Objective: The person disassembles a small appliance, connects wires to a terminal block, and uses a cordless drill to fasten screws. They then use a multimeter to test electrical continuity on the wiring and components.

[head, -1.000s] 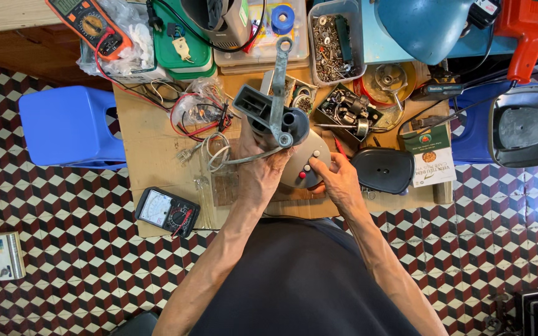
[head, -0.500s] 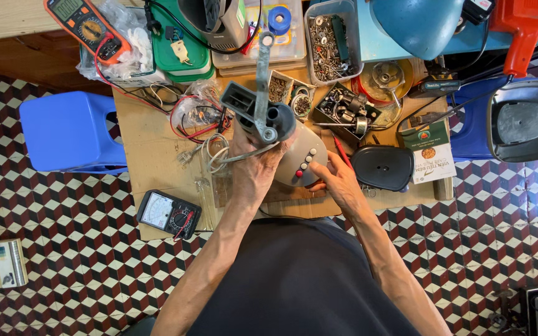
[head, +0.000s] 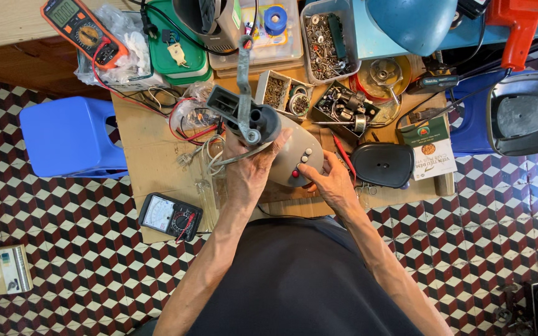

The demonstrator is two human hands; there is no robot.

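A grey fan body [head: 294,152] with a row of push buttons and a dark motor block [head: 244,112] on a metal arm stands on the small wooden table [head: 151,155]. My left hand [head: 250,171] grips the grey housing just under the motor. Fingers of my right hand [head: 328,180] rest on the base beside the buttons, near a red one.
A black multimeter [head: 170,216] lies at the table's front left, an orange multimeter [head: 82,28] at the back left. Trays of screws [head: 328,34] and parts, a black oval cover [head: 382,165], a red screwdriver [head: 342,152] and a blue stool [head: 70,137] surround the work.
The motor end and metal arm have swung leftward and more upright. My left hand shifted higher on the housing; my right hand stays at the buttons.
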